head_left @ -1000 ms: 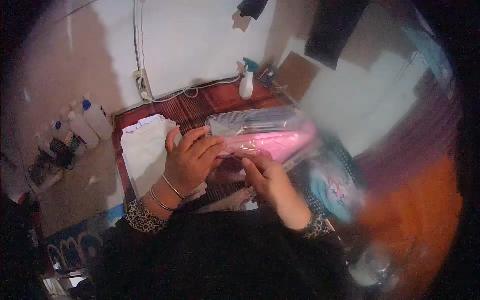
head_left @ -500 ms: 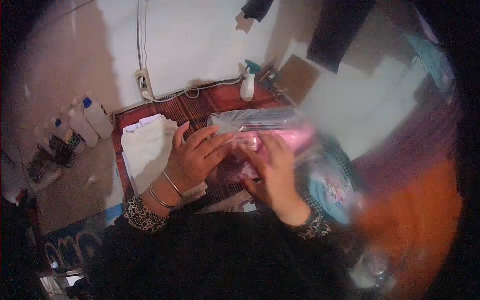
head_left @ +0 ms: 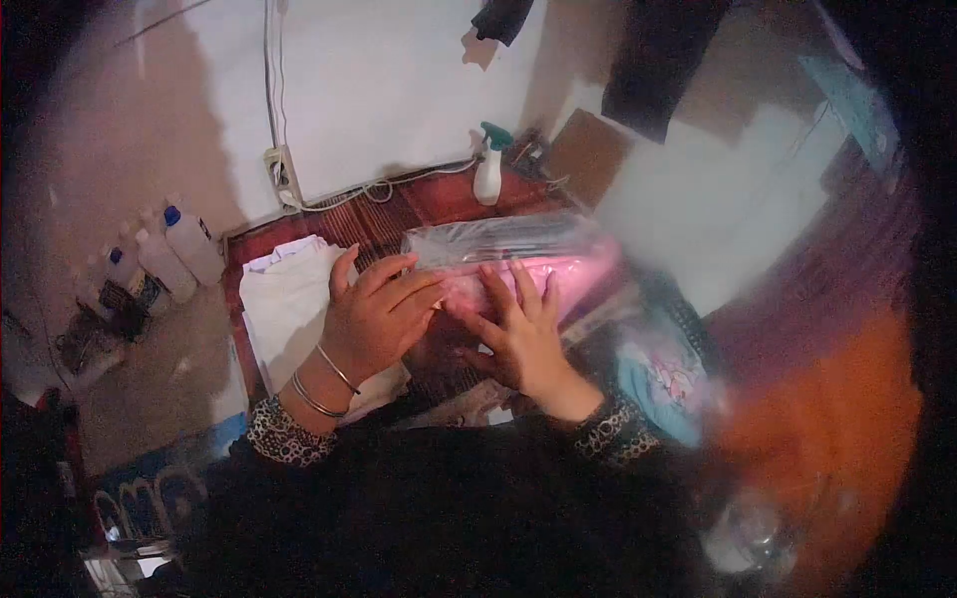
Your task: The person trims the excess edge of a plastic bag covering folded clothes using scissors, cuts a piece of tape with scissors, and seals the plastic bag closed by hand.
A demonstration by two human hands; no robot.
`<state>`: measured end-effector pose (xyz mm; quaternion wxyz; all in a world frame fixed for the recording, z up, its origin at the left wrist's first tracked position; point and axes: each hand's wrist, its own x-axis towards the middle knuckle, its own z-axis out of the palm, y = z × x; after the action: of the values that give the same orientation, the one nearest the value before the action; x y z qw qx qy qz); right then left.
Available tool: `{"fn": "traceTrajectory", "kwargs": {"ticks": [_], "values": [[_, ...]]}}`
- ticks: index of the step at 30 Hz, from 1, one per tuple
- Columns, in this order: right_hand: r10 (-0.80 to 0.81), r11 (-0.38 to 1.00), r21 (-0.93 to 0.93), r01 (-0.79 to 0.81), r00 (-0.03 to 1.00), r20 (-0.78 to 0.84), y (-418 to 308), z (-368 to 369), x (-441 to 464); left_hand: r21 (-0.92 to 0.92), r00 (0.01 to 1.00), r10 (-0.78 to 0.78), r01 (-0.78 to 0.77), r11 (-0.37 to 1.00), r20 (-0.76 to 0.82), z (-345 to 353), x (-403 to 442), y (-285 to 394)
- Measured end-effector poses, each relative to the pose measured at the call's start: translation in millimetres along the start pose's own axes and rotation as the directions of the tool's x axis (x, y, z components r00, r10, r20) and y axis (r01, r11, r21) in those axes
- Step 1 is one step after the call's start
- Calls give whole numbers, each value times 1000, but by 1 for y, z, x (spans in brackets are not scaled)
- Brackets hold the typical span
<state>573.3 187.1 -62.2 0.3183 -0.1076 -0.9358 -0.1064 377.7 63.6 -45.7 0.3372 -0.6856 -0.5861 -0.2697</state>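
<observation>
At left, several bottles (head_left: 194, 247) are standing together, their labels showing too blurred for reading. Next, folded white cloth (head_left: 284, 314) is lying on red plaid cloth (head_left: 444, 199), with the left hand (head_left: 379, 314) partly covering it. This hand is touching a clear bag (head_left: 478, 233) containing a pink bundle (head_left: 583, 271); I cannot tell if its grip is pinching. Behind the bag, a spray bottle (head_left: 488, 179) is standing. The right hand (head_left: 526, 344), its grip spread, is resting across the bundle, hiding part.
</observation>
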Motion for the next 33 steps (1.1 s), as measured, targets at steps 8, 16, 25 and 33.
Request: {"fn": "traceTrajectory", "kwargs": {"ticks": [8,16,25,33], "values": [[59,990,141,-14,946,-319,39,-39,-23,-208,978,-208,209,956,23,-3,0,7],[612,-431,867,-248,626,484,108,-10,-33,-514,893,-444,414,751,71,20,-29,28],[89,-636,334,-696,364,927,136,50,-129,-561,289,-492,254,-788,821,45,-120,114],[-237,-540,181,-822,354,905,192,81,-94,-556,322,-535,749,-360,781,84,-61,103]]}}
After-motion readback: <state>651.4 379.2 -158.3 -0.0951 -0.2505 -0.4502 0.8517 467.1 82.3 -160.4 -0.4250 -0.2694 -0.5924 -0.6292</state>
